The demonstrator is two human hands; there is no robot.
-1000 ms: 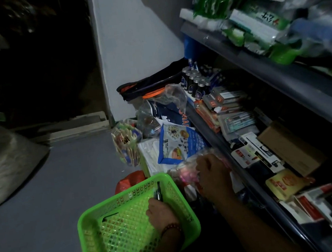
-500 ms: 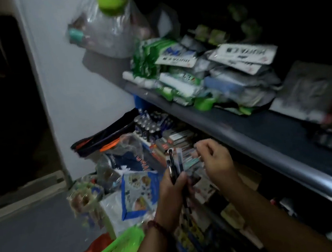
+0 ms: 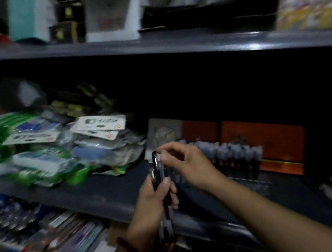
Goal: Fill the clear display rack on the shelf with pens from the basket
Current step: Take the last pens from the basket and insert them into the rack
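**Finding 1, change.** The view has swung up from the floor to the middle shelf (image 3: 106,187). The green basket, in which the left hand was reaching 1.0 s ago, is no longer in view. The clear display rack (image 3: 237,159), not visible in either of the 2 earlier frames, now stands just behind the hands. It holds a row of capped pens, with orange boxes (image 3: 265,135) behind it.

**Finding 2, hands.** The left hand (image 3: 153,208) has its fingers wrapped round a bundle of pens (image 3: 156,166), held upright in front of the shelf edge. The count is not legible. 0.5 s ago the right hand (image 3: 188,164) was curled and apart from the bundle. Now its fingers (image 3: 163,157) pinch the top of 1 pen in it.

**Finding 3, meaning.** In my judgement collection from the basket is complete and the step in hand is drawing a single pen out for loading. The right hand hides the rack's near left end, so free slots cannot be confirmed.

**Finding 4, surroundings.** Loose packets (image 3: 80,148) crowd the shelf to the left of the rack. The frame is dim and blurred.
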